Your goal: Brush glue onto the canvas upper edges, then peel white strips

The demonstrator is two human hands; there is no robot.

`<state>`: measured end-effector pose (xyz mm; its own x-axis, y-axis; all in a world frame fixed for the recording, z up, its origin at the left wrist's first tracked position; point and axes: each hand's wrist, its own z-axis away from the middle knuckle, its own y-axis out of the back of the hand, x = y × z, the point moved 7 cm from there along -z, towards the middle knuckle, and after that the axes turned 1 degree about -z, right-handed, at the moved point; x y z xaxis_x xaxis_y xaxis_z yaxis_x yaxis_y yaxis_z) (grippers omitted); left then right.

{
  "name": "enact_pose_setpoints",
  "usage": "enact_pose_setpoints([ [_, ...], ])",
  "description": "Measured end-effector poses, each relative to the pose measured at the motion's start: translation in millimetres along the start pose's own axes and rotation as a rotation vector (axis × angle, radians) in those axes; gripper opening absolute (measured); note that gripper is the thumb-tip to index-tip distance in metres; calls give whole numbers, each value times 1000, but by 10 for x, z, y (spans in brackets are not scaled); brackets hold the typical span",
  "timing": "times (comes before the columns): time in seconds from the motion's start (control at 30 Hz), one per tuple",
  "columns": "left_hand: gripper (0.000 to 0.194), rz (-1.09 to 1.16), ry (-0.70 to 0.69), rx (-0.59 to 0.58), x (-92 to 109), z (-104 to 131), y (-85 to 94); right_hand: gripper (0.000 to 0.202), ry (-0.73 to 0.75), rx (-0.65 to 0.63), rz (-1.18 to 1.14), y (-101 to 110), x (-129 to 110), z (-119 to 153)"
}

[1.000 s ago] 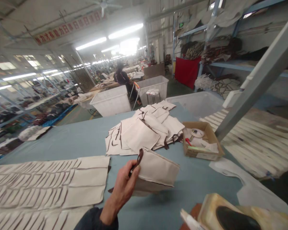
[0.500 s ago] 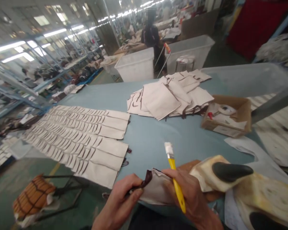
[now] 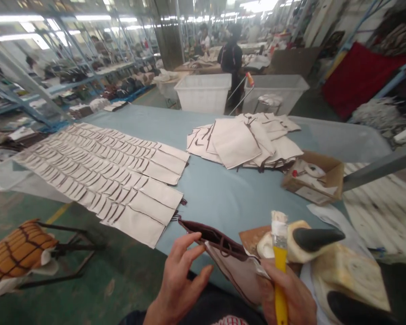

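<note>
Spread open now, where half a second ago it was folded between both hands: one beige pouch [image 3: 238,273], dark brown trim, mouth gaping.

Location: at the near edge of the table [image 3: 216,194], tilted, between our two hands.

Left hand [image 3: 182,275]: fingers parted, thumb apart, fingertips at the pouch's mouth; whether they press on the cloth, we cannot tell.

Right hand [image 3: 292,289]: closed round one yellow-handled brush [image 3: 280,266], bristle end up, and at the pouch's right corner as well.

Also on the table: overlapping rows of beige pouches [image 3: 155,203], left; loose pile of beige pieces [image 3: 237,142], beyond; cardboard box [image 3: 336,178], right.

Handling note, our judgement: we do best to keep the mouth wide with the left fingers, steady the right corner lightly, and hold the bristle end clear of the outer cloth.
</note>
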<state>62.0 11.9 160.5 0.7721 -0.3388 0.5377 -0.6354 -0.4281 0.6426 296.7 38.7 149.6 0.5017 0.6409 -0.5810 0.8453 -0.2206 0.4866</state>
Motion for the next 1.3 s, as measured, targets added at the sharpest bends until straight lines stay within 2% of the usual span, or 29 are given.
enact_pose_setpoints([
  [0.07,44,48,23,8,-96,-51,98,17,58,12,96,-59,-138,22],
  [0.13,37,99,7,-25,-153,-98,173,15,128,2,160,-144,-269,25],
  [0.23,10,180,-49,-213,-130,-89,146,10,126,-28,176,-291,-365,-2],
  [0.27,4,187,-49,-265,-107,-59,131,9,96,-28,176,-334,-377,-11],
  [0.33,10,156,-66,-320,-18,22,122,7,24,-9,181,-402,-398,-9],
  [0.47,22,97,-244,-320,281,172,182,8,-10,51,196,-478,-544,69],
  [0.6,20,41,-128,-278,208,170,261,13,-82,109,193,-494,-567,160],
  [0.7,17,59,-94,-343,107,155,289,13,-125,104,164,-520,-506,195],
  [0.8,16,13,-22,-391,21,125,343,8,-85,35,82,-569,-508,183],
  [0.93,10,-47,-92,-358,197,123,396,10,-25,-21,2,-551,-565,128],
  [1.03,14,-28,-127,-313,344,184,350,9,-15,9,5,-471,-572,104],
  [1.13,17,-69,-81,-177,350,239,323,9,-8,31,6,-407,-552,123],
  [1.3,28,1,-52,-60,360,274,212,9,-62,31,-12,-322,-435,164],
])
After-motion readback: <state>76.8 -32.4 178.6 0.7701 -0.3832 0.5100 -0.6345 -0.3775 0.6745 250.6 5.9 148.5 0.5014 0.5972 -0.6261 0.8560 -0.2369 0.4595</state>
